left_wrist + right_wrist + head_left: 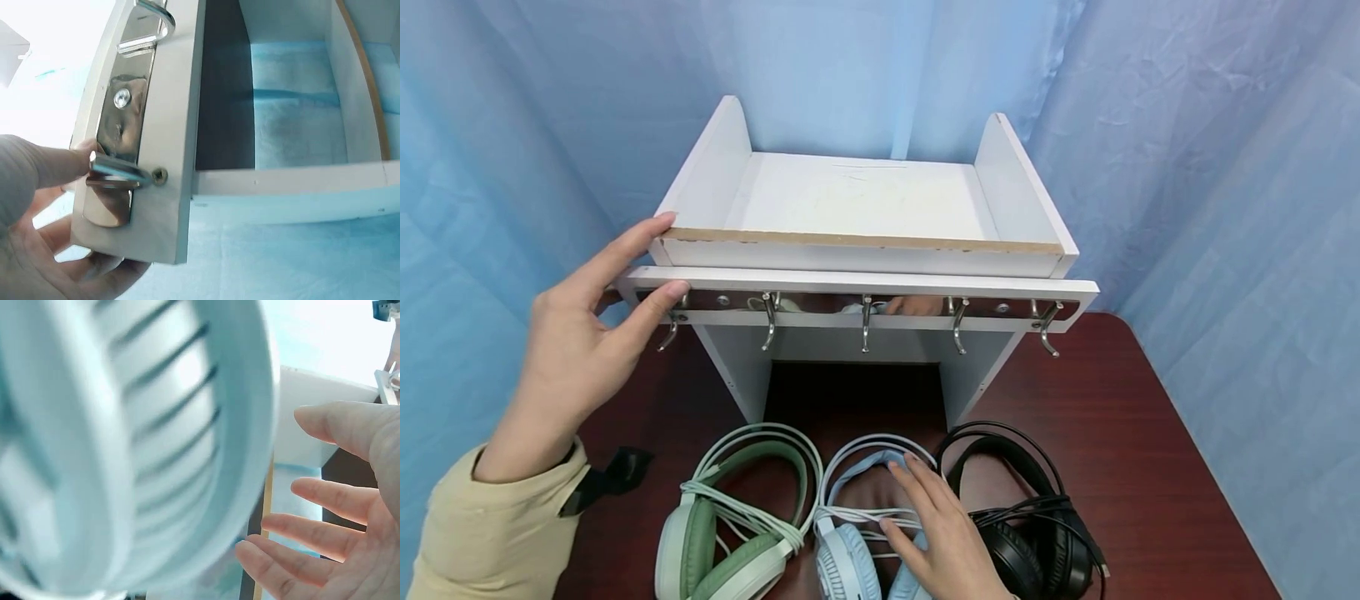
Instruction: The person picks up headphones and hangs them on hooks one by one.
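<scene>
My left hand (576, 333) grips the left end of a white hook rail (820, 281) fixed across the front of a white shelf. In the left wrist view the thumb presses the rail's metal strip (125, 119) beside a silver hook (115, 167), and the other fingers wrap behind the end. Over the light blue headphones (850, 560) hovers my right hand (951, 542), its fingers fairly straight and spread. A large blurred ear cup (181, 444) of these headphones fills the left of the right wrist view, beside the fingers. White cable is wound around the headband.
Green headphones (700, 542) lie to the left and black headphones (1060, 542) to the right on the dark red table (1165, 467). Several silver hooks, including the middle hook (866, 321), hang along the rail. A pale blue curtain (1225, 167) surrounds the table behind.
</scene>
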{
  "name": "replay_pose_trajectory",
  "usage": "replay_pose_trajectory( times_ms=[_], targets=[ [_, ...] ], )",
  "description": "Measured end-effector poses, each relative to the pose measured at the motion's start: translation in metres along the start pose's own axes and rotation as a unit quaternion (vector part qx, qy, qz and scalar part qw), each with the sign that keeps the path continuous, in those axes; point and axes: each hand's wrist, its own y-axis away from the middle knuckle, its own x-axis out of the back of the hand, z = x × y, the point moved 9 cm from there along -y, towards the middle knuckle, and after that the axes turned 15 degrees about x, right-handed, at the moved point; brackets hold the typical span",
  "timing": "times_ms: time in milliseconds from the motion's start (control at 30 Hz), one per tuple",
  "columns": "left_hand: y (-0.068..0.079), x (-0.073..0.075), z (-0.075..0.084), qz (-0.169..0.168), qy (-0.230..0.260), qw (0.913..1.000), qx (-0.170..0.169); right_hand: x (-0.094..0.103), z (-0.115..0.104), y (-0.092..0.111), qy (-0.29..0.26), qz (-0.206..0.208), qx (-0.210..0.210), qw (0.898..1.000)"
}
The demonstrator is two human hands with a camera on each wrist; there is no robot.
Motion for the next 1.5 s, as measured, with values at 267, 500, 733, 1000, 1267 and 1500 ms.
replay_pose_trajectory(
  times_ms=[267, 500, 733, 1000, 1267, 1500],
  targets=[
    [0.000, 0.000, 0.000, -0.004, 0.006, 0.9996, 0.027, -0.012, -0.008, -0.007, -0.040, -0.030, -0.010, 0.999],
    [0.001, 0.001, 0.002, 0.002, 0.002, 0.9998, 0.020, -0.020, -0.015, -0.012, -0.050, -0.033, -0.018, 0.998],
    [0.000, 0.000, 0.001, 0.001, -0.001, 0.9996, 0.028, -0.019, -0.022, -0.016, -0.067, -0.006, -0.036, 0.997],
    [0.000, 0.001, 0.002, -0.002, -0.001, 0.9997, 0.025, -0.037, -0.035, -0.024, -0.182, -0.027, -0.038, 0.982],
    [0.001, 0.000, 0.001, -0.008, 0.001, 0.9995, 0.030, -0.056, -0.047, -0.027, -0.258, -0.077, -0.071, 0.960],
    [0.000, 0.001, 0.000, -0.005, 0.003, 0.9996, 0.026, -0.064, -0.060, -0.032, -0.267, -0.092, -0.055, 0.958]
  ],
)
